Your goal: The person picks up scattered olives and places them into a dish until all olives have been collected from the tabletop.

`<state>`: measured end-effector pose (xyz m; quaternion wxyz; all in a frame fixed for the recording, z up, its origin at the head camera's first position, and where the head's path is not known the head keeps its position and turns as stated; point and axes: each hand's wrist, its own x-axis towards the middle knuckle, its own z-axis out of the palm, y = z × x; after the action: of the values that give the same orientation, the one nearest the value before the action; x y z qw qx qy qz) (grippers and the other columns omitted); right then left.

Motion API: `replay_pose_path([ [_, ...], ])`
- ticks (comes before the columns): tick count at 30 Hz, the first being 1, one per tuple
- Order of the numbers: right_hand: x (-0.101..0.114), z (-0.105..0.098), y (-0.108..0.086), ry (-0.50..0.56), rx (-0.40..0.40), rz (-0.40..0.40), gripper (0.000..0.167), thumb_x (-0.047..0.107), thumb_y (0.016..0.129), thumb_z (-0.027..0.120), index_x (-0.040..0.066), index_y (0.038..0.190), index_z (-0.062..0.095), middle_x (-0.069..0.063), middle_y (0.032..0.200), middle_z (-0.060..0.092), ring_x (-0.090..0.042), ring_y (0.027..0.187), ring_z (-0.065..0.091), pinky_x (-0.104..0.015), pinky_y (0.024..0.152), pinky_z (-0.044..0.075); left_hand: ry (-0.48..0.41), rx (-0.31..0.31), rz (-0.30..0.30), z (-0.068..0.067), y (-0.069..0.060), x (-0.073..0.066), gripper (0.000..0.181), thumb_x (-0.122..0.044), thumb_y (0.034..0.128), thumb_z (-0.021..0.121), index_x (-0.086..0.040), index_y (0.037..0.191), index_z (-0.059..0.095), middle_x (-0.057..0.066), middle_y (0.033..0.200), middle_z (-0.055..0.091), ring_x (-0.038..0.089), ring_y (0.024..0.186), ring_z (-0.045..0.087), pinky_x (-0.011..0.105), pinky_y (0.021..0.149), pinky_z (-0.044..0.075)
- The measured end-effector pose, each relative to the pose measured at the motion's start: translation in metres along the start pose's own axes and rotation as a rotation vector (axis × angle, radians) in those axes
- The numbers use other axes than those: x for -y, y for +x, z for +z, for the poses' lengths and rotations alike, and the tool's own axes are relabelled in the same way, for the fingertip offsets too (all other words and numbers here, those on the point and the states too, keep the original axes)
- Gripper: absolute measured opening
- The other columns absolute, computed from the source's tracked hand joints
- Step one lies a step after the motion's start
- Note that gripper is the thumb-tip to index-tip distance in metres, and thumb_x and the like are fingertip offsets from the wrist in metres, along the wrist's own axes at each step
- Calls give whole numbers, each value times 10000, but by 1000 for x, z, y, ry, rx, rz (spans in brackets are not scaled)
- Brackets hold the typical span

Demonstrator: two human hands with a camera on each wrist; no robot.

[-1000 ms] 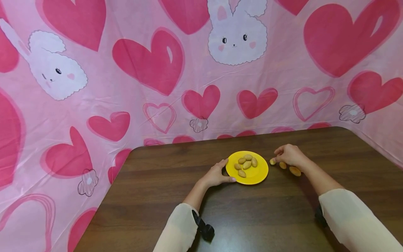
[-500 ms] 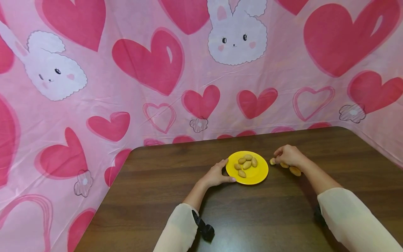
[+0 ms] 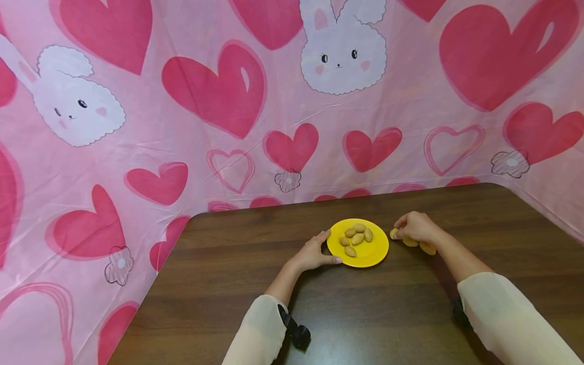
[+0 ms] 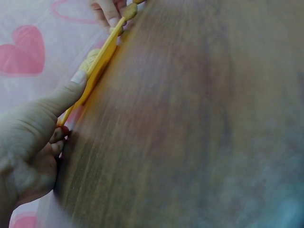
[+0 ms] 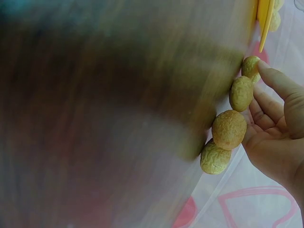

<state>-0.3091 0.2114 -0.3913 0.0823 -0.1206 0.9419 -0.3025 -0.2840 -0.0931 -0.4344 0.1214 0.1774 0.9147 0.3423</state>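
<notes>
Before a pink fabric backdrop (image 3: 274, 111) printed with red hearts and white rabbits, a dark brown wood-grain table (image 3: 378, 309) bore a round yellow plate (image 3: 375, 253) at my 12 o'clock.

My left hand (image 3: 312, 254) held the plate's rim from its 8 o'clock side, thumb and fingers spread wide along it. Just off its 3 o'clock edge, my right hand (image 3: 417, 226) made a narrow pinch on a small, yellow-brown, potato-like oval (image 5: 249, 67). Similar rough-skinned ovals (image 5: 229, 129) lined up from it toward 4 o'clock; more matching pieces (image 3: 358, 239) lay on the plate, from 7 round to 2 o'clock.
</notes>
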Motion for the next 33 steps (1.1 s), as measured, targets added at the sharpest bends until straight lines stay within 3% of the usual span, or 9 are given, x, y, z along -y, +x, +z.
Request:
replay_pose_path([
  [11,-1,0,2,-44,-14,-25,327,201,734,765,-54,900,645,-38,754,624,-205,716,529,-314,655,443,-1,-2,4,0,1,0,887,-434,780,710,-131,1472,247,80,1500,247,276,1367,202,451,1088,179],
  [19,-1,1,2,-20,-51,-58,171,106,731,727,-16,806,632,-34,723,607,-212,699,514,-284,593,449,6,-7,5,1,1,1,891,-440,776,712,-132,1472,249,80,1501,246,279,1366,203,455,1087,180],
  [33,-2,1,-1,31,-10,-25,175,109,769,709,-32,860,658,-50,755,631,-187,675,527,-282,580,469,4,-6,8,0,0,-1,888,-440,777,710,-127,1470,253,83,1500,247,273,1365,205,453,1087,181],
])
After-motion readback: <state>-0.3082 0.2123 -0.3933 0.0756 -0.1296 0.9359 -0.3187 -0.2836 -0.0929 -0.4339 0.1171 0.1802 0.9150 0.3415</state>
